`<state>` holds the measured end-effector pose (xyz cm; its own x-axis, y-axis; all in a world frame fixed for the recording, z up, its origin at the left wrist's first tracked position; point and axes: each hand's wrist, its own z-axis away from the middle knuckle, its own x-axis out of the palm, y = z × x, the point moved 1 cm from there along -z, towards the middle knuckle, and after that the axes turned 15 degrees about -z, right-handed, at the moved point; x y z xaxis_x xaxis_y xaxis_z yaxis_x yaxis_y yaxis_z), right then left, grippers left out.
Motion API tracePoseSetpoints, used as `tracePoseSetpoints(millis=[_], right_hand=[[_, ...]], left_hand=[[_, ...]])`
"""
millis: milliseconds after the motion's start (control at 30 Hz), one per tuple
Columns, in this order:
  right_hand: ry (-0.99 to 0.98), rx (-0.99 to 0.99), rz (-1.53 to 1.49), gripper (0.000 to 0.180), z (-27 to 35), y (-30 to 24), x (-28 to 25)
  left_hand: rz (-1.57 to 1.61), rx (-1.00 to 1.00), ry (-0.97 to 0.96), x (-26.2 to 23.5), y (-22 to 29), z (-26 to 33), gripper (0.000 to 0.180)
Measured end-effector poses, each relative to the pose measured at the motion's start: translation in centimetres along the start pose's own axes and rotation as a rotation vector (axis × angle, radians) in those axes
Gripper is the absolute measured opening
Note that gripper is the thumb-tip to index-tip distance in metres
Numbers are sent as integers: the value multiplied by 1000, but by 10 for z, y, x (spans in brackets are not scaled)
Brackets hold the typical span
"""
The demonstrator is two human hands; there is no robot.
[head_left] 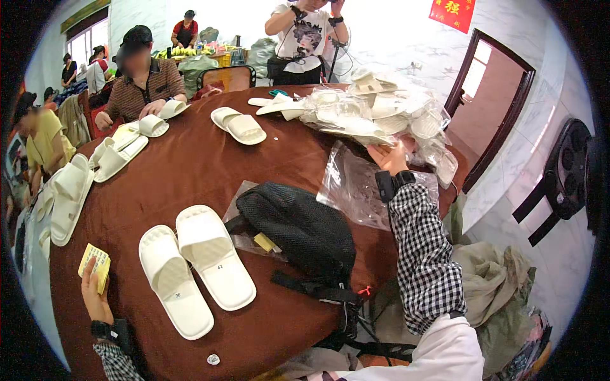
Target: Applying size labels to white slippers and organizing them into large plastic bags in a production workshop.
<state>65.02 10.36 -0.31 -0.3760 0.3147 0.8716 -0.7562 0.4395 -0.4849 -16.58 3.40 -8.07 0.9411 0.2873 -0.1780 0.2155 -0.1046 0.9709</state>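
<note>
Many clr bags (332, 109) w/ wht slippers (389, 105); R hand (390, 157) alongside.

The bench (121, 209) wears a plain reddish-brown cover. Near left, the pair of slippers (230, 289) is cream-white with small dark marks on the insoles; the yellow slips (101, 261) beside them carry dark print. The mesh bag (292, 222) is black, finely netted. Far right, the bagged slippers (381, 105) look off-white under clear, shiny plastic, and a nearer clear bag (352, 184) lets the brown show through. Both sleeves (422, 254) are black-and-white check, with black wrist straps (385, 186). Far left, a co-worker's shirt (143, 89) has brownish stripes. The far wall (394, 32) is white, veined grey; its poster (462, 14) is red with gold.
</note>
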Motion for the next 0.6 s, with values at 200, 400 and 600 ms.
tracePoseSetpoints(millis=[200, 400, 600], right_hand=[[64, 10, 186, 50, -20, 1, -14], [-148, -255, 694, 31, -5, 0, 51], [-471, -289, 782, 42, 47, 12, 168]], left_hand=[[8, -23, 7, 3, 4, 4, 38], [-3, -18, 20, 7, 7, 7, 37], [21, -57, 52, 7, 1, 1, 36]])
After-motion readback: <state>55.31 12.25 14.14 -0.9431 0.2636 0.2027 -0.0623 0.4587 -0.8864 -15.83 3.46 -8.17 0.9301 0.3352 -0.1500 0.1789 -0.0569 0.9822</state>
